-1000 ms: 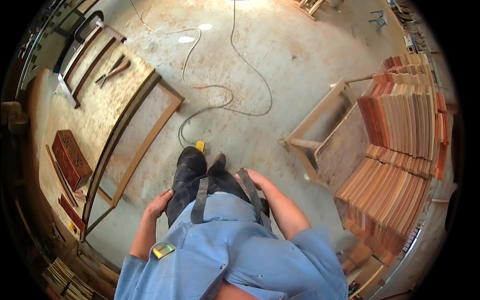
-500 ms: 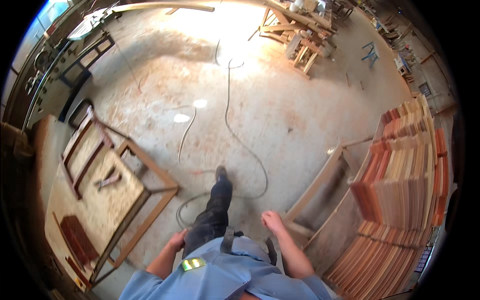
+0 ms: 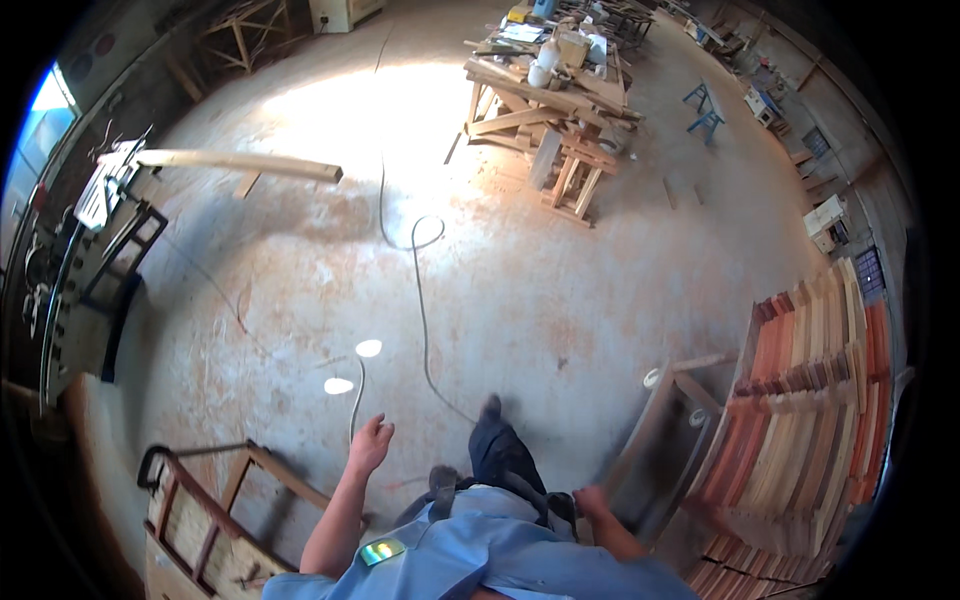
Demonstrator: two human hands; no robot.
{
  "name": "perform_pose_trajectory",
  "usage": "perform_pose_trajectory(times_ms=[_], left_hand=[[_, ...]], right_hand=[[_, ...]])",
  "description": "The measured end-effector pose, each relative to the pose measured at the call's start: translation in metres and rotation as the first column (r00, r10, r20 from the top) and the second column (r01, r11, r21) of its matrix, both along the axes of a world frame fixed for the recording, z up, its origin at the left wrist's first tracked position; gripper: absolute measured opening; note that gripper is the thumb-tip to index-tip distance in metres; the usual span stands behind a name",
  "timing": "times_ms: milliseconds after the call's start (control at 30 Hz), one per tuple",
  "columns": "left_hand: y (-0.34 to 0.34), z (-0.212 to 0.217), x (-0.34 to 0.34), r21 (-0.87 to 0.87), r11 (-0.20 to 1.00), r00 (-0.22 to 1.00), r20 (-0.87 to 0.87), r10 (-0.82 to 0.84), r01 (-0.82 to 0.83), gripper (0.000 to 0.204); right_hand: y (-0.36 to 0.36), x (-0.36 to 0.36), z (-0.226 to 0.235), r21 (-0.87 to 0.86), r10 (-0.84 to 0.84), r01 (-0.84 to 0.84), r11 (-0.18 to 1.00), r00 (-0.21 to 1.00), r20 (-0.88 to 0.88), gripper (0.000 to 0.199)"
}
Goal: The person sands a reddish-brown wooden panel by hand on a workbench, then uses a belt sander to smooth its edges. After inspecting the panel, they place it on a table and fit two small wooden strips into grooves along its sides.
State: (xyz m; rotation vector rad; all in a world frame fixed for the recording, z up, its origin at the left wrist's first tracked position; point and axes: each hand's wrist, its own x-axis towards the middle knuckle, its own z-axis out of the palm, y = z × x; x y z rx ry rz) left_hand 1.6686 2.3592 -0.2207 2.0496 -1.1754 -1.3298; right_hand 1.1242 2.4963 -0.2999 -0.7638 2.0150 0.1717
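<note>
My left hand (image 3: 372, 445) is raised in front of me over the floor, holding nothing, its fingers loosely apart. Low at my right hip hangs my right hand (image 3: 590, 501), smeared by motion, so its fingers cannot be made out. It is nearest to a wooden frame (image 3: 640, 430) at the right, apart from it as far as I can see. To the left of my left arm stands a wooden stand (image 3: 285, 475) with a dark chair-like frame (image 3: 205, 505) lying on its top.
A hose (image 3: 420, 320) loops across the floor before my foot. Stacked wooden slats (image 3: 790, 440) stand at the right. Ahead is a cluttered workbench (image 3: 540, 95), with a blue sawhorse (image 3: 706, 115) beyond it. On the left, a long beam (image 3: 240, 163) juts from a machine (image 3: 100, 260).
I have walked forward; the workbench is closer and the left stand has slid back toward me. My left hand has swung up and forward, my right hand back to my hip.
</note>
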Motion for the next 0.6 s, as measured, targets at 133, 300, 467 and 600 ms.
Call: perform_pose_trajectory(times_ms=[133, 300, 467, 600], left_hand=[[-0.151, 0.038, -0.015, -0.144, 0.989, 0.998, -0.06, 0.012, -0.021, 0.048], [-0.319, 0.073, -0.019, -0.11, 0.977, 0.937, -0.321, 0.14, -0.184, 0.045], [-0.478, 0.148, -0.011, -0.123, 0.926, 0.796, -0.559, 0.231, -0.356, 0.041], [-0.613, 0.179, 0.037, -0.213, 0.839, 0.757, -0.577, 0.306, -0.501, 0.043]], right_hand=[[-0.136, 0.008, -0.005, -0.02, -0.119, 0.119, 0.993, 0.993, 0.006, 0.025], [-0.381, -0.022, -0.061, -0.035, 0.28, -0.28, 0.959, 0.96, -0.024, 0.034], [-0.714, 0.111, 0.036, -0.361, 0.305, -0.326, 0.874, 0.945, -0.116, 0.044], [-0.935, 0.231, 0.064, -0.674, 0.481, -0.299, 0.675, 0.871, 0.095, 0.028]])
